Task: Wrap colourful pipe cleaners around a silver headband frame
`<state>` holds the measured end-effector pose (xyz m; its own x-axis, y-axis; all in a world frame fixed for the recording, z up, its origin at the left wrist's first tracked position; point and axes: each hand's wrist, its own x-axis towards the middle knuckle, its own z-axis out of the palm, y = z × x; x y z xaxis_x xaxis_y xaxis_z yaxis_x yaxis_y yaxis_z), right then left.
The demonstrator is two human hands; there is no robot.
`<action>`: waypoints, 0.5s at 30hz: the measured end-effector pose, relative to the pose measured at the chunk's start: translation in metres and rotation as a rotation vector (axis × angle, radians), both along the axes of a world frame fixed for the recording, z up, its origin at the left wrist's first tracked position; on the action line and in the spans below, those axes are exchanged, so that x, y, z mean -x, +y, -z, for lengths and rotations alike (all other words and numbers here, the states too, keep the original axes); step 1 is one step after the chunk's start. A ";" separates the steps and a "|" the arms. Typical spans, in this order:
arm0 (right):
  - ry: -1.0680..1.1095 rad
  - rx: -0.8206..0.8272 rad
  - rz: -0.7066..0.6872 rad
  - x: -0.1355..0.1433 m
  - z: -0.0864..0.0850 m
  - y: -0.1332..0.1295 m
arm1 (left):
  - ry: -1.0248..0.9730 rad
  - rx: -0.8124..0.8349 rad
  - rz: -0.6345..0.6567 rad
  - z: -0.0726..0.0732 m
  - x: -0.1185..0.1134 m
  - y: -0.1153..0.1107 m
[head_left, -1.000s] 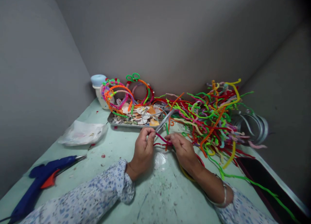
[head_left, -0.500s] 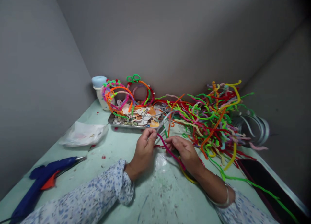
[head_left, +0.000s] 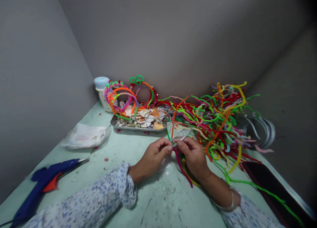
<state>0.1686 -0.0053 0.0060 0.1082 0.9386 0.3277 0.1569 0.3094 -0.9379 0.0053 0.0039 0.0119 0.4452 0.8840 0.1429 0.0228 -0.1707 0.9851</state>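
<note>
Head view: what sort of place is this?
Probably a craft workstation: a blue glue gun, a heap of fuzzy pipe cleaners and a metal tray of shells share a stained table.

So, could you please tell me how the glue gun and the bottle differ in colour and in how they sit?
The glue gun is dark blue with an orange trigger, while the bottle is cream with a light blue lid. The glue gun lies flat; the bottle stands upright, farther back near the wall. Both rest on the pale green table, unheld.
</note>
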 end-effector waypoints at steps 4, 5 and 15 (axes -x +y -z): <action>-0.011 -0.004 0.019 0.000 0.000 0.000 | -0.051 0.044 0.014 0.001 0.000 0.002; -0.015 -0.001 0.026 0.000 0.000 0.000 | -0.059 0.052 0.014 0.002 0.000 0.002; -0.021 0.006 0.028 0.001 -0.001 0.001 | -0.074 0.104 0.027 0.000 -0.002 0.003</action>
